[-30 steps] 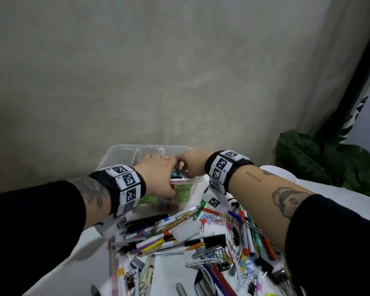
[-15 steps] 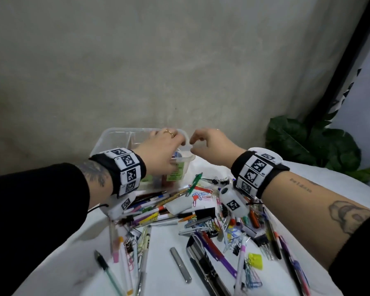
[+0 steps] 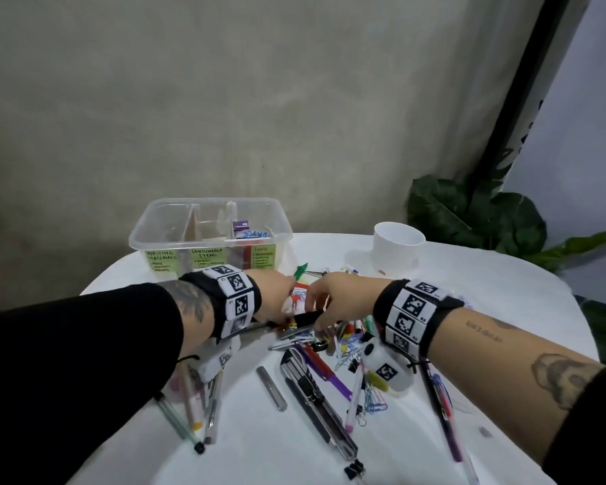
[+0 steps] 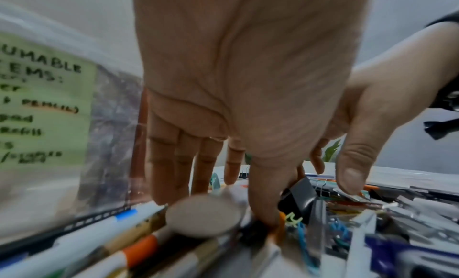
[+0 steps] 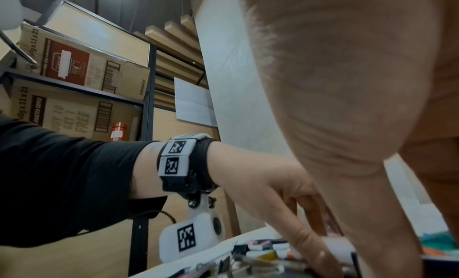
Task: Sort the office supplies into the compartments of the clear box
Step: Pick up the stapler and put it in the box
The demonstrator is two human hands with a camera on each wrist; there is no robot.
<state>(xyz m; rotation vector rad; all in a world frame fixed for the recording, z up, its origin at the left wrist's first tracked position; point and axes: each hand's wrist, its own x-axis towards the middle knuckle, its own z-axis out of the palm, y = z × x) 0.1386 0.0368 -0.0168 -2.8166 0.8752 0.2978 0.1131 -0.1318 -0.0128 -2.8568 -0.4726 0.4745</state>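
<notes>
The clear box (image 3: 138,236) stands at the back of the table, with green labels on its front wall (image 4: 111,125). Its right compartment holds a purple pack (image 3: 240,226). A pile of pens, clips and markers (image 3: 333,348) lies in front of it. My left hand (image 3: 280,309) reaches down into the pile, fingers fairly straight, thumb and fingers (image 4: 174,174) either side of a white round-ended item (image 4: 203,216). My right hand (image 3: 321,318) comes down close beside it, fingertips on a black item (image 3: 305,316). Nothing is plainly held. A black binder clip (image 4: 301,195) lies between the two thumbs.
A white cup (image 3: 397,246) stands at the back right, with a leafy plant (image 3: 469,211) beyond the table edge. A long stapler (image 3: 315,400) and loose pens (image 3: 189,411) lie nearer me on the white table (image 3: 259,453). Shelves with cardboard boxes (image 5: 74,66) stand to the left.
Both hands have left the clear box and dropped toward me onto the pile of supplies. The box now stands uncovered behind them.
</notes>
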